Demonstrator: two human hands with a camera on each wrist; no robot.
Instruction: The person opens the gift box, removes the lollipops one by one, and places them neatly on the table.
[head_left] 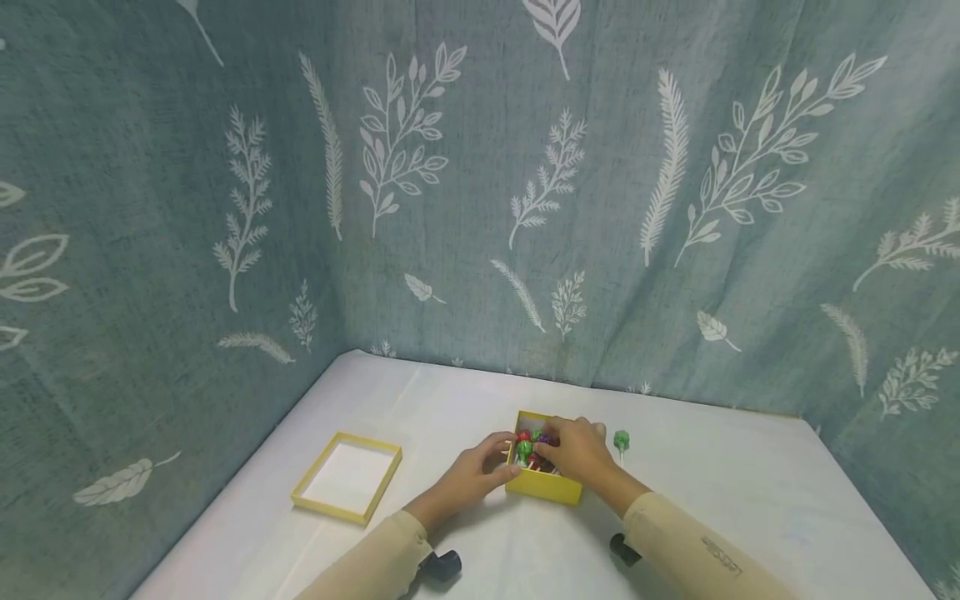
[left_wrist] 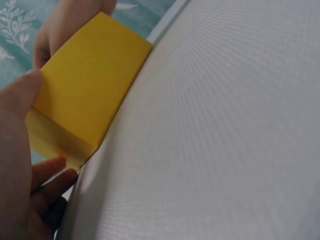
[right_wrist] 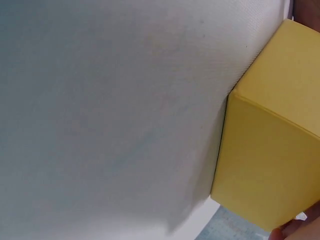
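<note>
A yellow box [head_left: 543, 487] without its lid stands on the white table, holding several wrapped lollipops [head_left: 524, 450] in green, red and purple. My left hand [head_left: 480, 468] holds the box at its near left corner. In the left wrist view, the thumb [left_wrist: 31, 85] lies at the top edge and other fingers touch the side wall. My right hand [head_left: 579, 448] reaches over the right wall into the box, thumb and index finger pinching at a purple lollipop [head_left: 543, 438]. The hand hides the box's right part. Only a bit of it shows in the right wrist view.
The yellow-rimmed lid [head_left: 384, 487] lies at the left, its white inside up. A green lollipop [head_left: 622, 441] lies to the right of the box. Dark wrist-worn gear [head_left: 442, 566] shows by the sleeves. A leaf-patterned curtain [head_left: 480, 208] closes off the back and left.
</note>
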